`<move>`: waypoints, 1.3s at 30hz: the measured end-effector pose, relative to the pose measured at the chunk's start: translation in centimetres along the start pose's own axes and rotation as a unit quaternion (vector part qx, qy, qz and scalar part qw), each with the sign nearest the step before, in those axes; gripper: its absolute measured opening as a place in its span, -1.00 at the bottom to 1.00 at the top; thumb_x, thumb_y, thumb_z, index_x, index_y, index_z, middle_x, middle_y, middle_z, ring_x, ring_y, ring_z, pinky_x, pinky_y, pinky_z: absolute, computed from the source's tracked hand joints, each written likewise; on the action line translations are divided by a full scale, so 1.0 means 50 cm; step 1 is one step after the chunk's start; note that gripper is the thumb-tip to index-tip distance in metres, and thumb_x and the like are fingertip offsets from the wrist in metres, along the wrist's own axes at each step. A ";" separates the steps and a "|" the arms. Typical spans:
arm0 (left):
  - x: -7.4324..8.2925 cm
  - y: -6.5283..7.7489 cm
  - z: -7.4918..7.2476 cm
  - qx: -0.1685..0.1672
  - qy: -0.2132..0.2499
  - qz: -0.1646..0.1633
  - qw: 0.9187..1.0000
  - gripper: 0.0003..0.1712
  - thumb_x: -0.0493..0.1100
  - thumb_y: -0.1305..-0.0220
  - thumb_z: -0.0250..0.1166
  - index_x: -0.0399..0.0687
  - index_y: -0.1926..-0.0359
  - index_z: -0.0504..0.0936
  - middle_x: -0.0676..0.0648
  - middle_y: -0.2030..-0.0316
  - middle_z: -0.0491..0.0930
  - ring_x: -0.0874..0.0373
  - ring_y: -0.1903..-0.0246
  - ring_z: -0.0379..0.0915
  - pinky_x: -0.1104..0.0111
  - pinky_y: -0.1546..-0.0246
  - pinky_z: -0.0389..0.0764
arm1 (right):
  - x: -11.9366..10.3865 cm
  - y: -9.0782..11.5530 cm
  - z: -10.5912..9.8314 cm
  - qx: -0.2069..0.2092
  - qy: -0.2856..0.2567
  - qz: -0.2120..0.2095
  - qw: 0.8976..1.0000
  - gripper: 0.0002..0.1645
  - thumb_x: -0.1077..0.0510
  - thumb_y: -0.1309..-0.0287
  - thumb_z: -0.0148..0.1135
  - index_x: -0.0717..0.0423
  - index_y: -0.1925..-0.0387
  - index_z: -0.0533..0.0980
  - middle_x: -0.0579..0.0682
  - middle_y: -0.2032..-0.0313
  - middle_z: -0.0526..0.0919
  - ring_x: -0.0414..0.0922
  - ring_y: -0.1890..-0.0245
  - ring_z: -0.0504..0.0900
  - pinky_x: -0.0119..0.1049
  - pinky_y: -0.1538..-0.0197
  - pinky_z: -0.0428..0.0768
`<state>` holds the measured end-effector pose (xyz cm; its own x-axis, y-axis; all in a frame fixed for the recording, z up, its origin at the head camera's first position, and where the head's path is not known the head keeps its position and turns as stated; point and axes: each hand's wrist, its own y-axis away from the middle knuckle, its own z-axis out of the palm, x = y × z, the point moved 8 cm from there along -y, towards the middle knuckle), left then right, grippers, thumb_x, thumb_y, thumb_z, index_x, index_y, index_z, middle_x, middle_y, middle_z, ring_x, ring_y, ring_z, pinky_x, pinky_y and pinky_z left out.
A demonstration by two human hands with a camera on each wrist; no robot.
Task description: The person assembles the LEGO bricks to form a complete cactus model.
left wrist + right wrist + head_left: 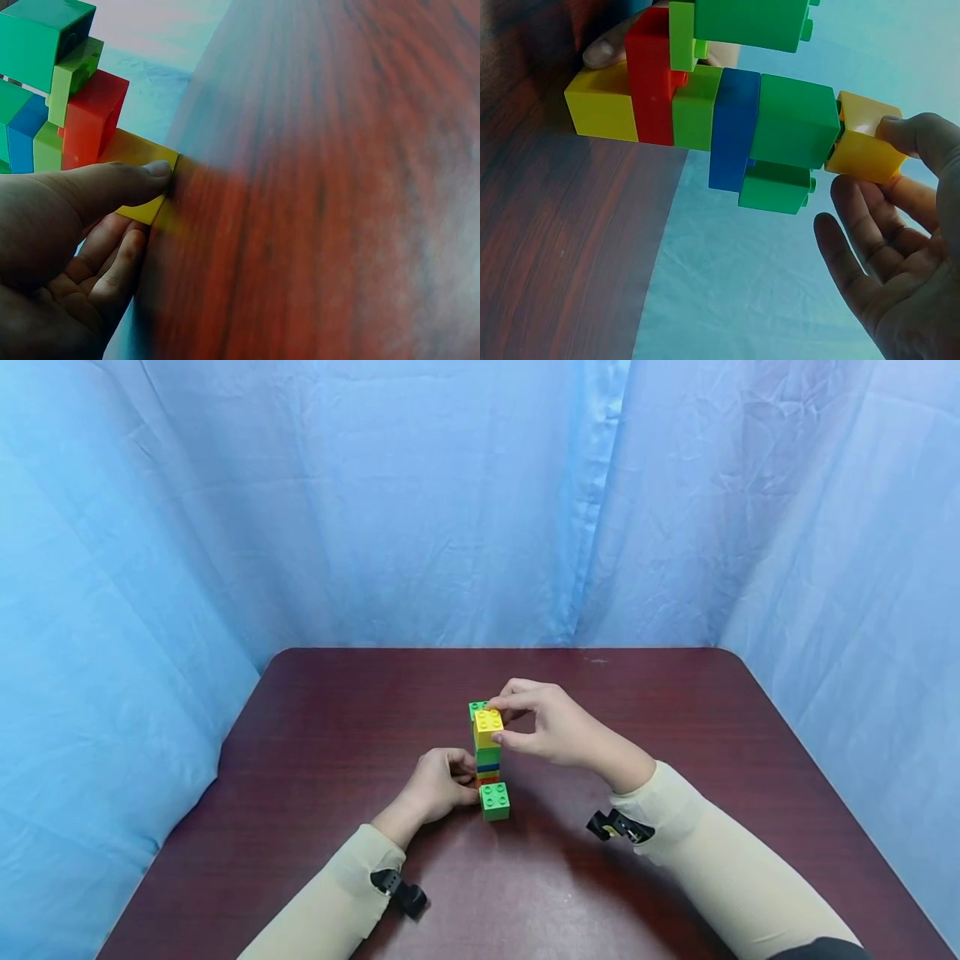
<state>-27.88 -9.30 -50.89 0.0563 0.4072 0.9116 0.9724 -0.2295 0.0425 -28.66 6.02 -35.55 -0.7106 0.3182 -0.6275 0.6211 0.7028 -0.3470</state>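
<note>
A tower of toy building bricks stands upright on the table, sideways in the right wrist view. At its foot my left hand (433, 787) pinches the yellow base brick (139, 150) between thumb and fingers. My right hand (551, 720) holds another yellow brick (866, 139) by thumb and forefinger at the tower's top, other fingers spread. Studs of the upper green brick (795, 120) show in a narrow gap beneath it. Between are a blue brick (735, 127), a light green brick (694, 109) and a red brick (651, 82). Another green brick (495, 802) juts out on the near side.
A smaller green brick (776, 187) sticks out on the tower's far side. The dark red wooden table (337, 710) has rounded far corners. Light blue curtains (420, 527) hang behind it and on both sides. Each sleeve bears a black wrist camera (401, 893).
</note>
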 end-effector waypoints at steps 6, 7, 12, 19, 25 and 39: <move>0.003 0.001 -0.001 0.003 -0.007 0.001 1.000 -0.69 -0.41 0.04 0.65 -0.10 0.27 0.76 0.04 0.29 0.74 0.20 0.21 0.71 0.37 0.12 0.73 | -0.003 0.000 0.004 -0.010 0.003 0.003 1.000 -0.58 0.22 -0.19 0.54 0.09 -0.10 0.71 -0.19 0.17 0.56 -0.29 0.15 0.70 -0.32 0.06 0.72; 0.004 0.001 -0.001 0.003 -0.008 0.002 1.000 -0.69 -0.40 0.03 0.65 -0.10 0.27 0.76 0.05 0.29 0.74 0.20 0.20 0.70 0.37 0.12 0.73 | -0.003 0.000 0.005 -0.011 0.004 0.003 1.000 -0.57 0.22 -0.19 0.53 0.10 -0.10 0.71 -0.19 0.18 0.56 -0.29 0.15 0.69 -0.33 0.07 0.72; 0.006 -0.001 0.000 0.000 -0.007 0.005 1.000 -0.69 -0.40 0.02 0.65 -0.11 0.26 0.75 0.04 0.28 0.74 0.19 0.19 0.71 0.35 0.11 0.73 | 0.001 0.001 0.006 -0.013 0.011 0.005 1.000 -0.54 0.21 -0.20 0.54 0.12 -0.15 0.70 -0.19 0.18 0.55 -0.29 0.15 0.68 -0.30 0.11 0.72; 0.003 0.000 0.000 0.001 -0.011 -0.002 1.000 -0.68 -0.42 0.03 0.65 -0.11 0.26 0.75 0.04 0.28 0.74 0.20 0.19 0.71 0.36 0.11 0.73 | 0.002 0.004 0.010 -0.016 0.008 -0.001 1.000 -0.47 0.20 -0.22 0.53 0.18 -0.22 0.65 -0.16 0.18 0.54 -0.29 0.14 0.68 -0.16 0.12 0.75; 0.001 0.000 0.000 0.001 -0.010 0.003 1.000 -0.68 -0.43 0.05 0.65 -0.12 0.26 0.75 0.03 0.28 0.74 0.20 0.19 0.71 0.36 0.12 0.73 | 0.000 0.004 0.010 -0.015 0.009 -0.008 1.000 -0.48 0.23 -0.21 0.53 0.19 -0.21 0.66 -0.14 0.19 0.55 -0.29 0.16 0.69 -0.30 0.09 0.73; -0.004 0.000 0.001 -0.001 -0.005 -0.001 1.000 -0.68 -0.41 0.04 0.66 -0.11 0.26 0.75 0.05 0.29 0.74 0.22 0.21 0.70 0.36 0.12 0.73 | 0.011 0.009 0.015 -0.028 0.004 0.024 0.999 -0.44 0.18 -0.25 0.51 0.19 -0.26 0.62 -0.16 0.14 0.54 -0.27 0.20 0.67 -0.34 0.22 0.74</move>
<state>-27.86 -9.34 -51.07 0.0561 0.4175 0.9069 0.9720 -0.2305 0.0460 -28.50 6.03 -36.57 -0.6827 0.3576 -0.6373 0.6353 0.7214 -0.2758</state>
